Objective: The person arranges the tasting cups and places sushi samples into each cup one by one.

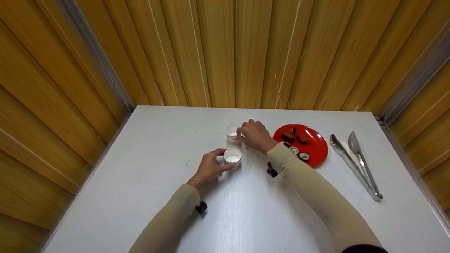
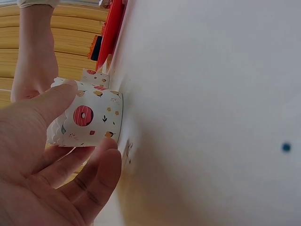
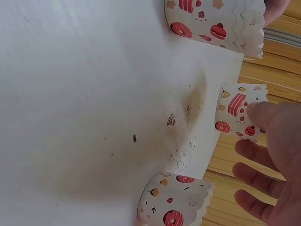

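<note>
My left hand (image 1: 210, 165) holds a white paper baking cup (image 1: 232, 156) with a doughnut and flower print, thumb on one side and fingers on the other. The cup stands on the table with its scalloped rim up. Beyond it is a second baking cup (image 3: 237, 110), printed with cake slices. My right hand (image 1: 256, 135) is at this far cup, its thumb (image 3: 261, 114) over the wall in the right wrist view and its other fingers spread loosely. A third baking cup (image 3: 174, 202) stands beside those fingers; the right hand hides it in the head view.
To the right a round red plate (image 1: 319, 149) carries several sushi pieces, partly covered by the right forearm. Past it lie metal tongs (image 1: 358, 170), spread apart. Dark smudges (image 3: 171, 120) mark the white table (image 1: 158, 140) between the cups. Wood-patterned walls (image 1: 246, 52) enclose the table.
</note>
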A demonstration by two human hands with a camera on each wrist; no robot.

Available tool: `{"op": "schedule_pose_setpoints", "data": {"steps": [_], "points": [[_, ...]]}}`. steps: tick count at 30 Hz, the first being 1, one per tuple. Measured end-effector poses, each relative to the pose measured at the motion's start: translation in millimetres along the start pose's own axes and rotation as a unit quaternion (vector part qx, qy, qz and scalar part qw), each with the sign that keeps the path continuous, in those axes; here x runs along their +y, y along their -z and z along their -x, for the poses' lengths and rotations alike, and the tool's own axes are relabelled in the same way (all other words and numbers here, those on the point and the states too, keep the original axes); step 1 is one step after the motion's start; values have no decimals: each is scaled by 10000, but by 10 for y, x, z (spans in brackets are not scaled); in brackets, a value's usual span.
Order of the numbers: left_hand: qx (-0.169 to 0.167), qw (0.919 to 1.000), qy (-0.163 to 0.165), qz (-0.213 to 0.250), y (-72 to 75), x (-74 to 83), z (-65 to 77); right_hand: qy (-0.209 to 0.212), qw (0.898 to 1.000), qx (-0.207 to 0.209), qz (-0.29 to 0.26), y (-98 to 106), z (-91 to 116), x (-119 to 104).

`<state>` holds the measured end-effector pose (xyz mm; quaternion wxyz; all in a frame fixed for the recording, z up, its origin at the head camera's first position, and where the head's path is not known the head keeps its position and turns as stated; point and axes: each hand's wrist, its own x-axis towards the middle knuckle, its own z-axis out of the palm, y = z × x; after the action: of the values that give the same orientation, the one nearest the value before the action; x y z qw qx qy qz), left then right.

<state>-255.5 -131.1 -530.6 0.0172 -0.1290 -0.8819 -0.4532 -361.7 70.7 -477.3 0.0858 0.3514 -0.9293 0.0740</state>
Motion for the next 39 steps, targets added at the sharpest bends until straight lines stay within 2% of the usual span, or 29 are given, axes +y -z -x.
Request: {"op": "schedule_pose_setpoints", "data": {"steps": [8,16,25,32,39], "points": [[-52,10000,52,-41,-18,18,0,-351,9988,-318,85,-62,-13,38],[-76,9999,68,-72,-23,36,21,-498,9973,-539,91,-108,-6,59],[-66,9997,147,-201,-13,50,28,-425,9979,-471,160,-110,26,45],[-83,9997,129,-176,-9,38,41,-465,9970,-596,155,-109,35,30],[-93,9999,86,-93,-16,31,51,-424,9977,-480,208,-129,48,27]]}}
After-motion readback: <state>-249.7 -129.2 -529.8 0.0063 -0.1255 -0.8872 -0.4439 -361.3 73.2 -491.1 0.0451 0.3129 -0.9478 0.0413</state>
